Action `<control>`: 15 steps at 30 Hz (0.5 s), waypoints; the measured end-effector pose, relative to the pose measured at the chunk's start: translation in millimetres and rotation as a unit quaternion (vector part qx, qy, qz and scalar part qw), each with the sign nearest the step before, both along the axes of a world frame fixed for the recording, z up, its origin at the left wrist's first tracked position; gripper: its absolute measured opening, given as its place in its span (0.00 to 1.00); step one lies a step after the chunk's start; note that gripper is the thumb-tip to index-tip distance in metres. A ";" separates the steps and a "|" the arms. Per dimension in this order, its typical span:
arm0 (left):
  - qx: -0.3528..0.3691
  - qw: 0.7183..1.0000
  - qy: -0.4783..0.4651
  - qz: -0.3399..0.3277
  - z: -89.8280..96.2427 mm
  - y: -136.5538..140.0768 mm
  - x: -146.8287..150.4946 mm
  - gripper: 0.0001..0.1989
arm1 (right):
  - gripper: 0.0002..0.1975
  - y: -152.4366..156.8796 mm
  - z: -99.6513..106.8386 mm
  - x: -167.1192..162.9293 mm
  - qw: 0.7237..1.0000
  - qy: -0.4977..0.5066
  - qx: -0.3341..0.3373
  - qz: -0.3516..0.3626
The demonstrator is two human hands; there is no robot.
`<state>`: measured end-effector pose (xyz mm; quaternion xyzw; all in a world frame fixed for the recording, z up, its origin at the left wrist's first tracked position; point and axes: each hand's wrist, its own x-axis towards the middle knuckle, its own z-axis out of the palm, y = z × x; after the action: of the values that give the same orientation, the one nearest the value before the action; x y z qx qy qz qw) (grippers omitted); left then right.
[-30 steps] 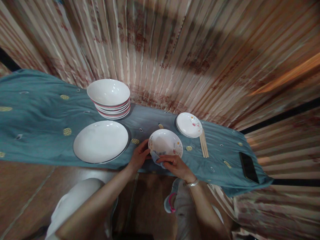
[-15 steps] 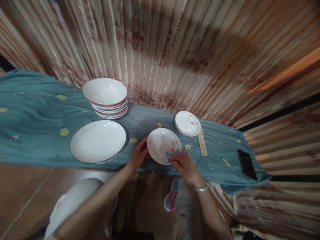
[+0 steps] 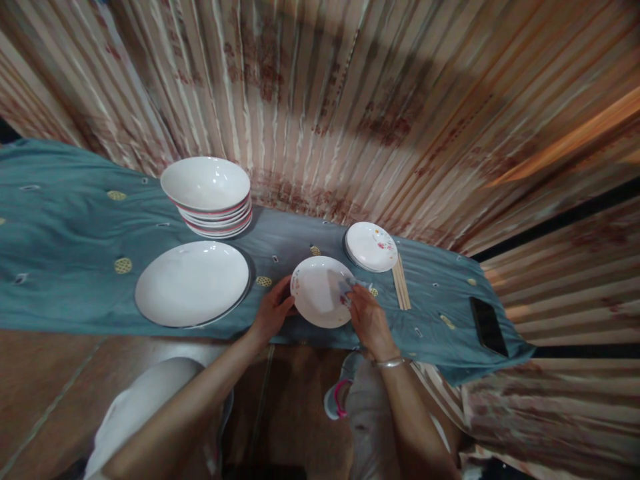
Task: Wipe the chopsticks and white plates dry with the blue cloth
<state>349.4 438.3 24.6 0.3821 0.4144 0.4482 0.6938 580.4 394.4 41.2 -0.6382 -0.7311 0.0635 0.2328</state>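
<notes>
A small white plate (image 3: 320,300) with floral marks near its rim is held in front of me over the table's near side. My left hand (image 3: 273,309) grips its left edge, thumb near the rim and fingers partly hidden behind it. At the right rim, my right hand (image 3: 369,319) pinches a pale bluish cloth (image 3: 346,285) against the plate's face; the cloth is small and partly covered by the fingers. Just behind to the right sits a stack of small floral plates (image 3: 371,247), with several wooden chopsticks (image 3: 401,283) beside it.
Left of the hands lies a large oval white plate (image 3: 193,283). Behind it rises a stack of white bowls (image 3: 206,190) with red rims. A black phone (image 3: 489,325) rests on the teal tablecloth (image 3: 65,267) at the right end. A pleated curtain (image 3: 300,100) hangs behind.
My right hand and the cloth have moved up along the plate's right side, from the lower right rim. The left hand keeps its hold. The view has shifted slightly.
</notes>
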 end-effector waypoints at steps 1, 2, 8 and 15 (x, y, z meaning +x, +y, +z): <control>0.001 1.000 -0.002 0.000 0.0 -0.1 -0.1 0.30 | 0.19 2.6 -1.8 0.6 1.000 0.004 -0.001 -0.004; 0.002 1.000 -0.004 -0.001 -0.2 -0.2 -0.2 0.29 | 0.20 5.5 -3.5 1.1 1.000 0.009 -0.001 -0.008; 0.003 1.000 -0.003 0.000 -3.2 0.3 -0.7 0.30 | 0.23 23.5 -13.5 3.7 1.000 0.024 0.005 -0.016; 0.007 1.000 -0.002 -0.001 -1.9 -0.3 -0.5 0.29 | 0.26 38.4 -17.7 -2.0 1.000 0.003 0.007 -0.004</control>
<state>348.9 438.1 22.7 0.3862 0.4099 0.4511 0.6923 578.4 432.8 23.6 -0.6395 -0.7282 0.0593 0.2393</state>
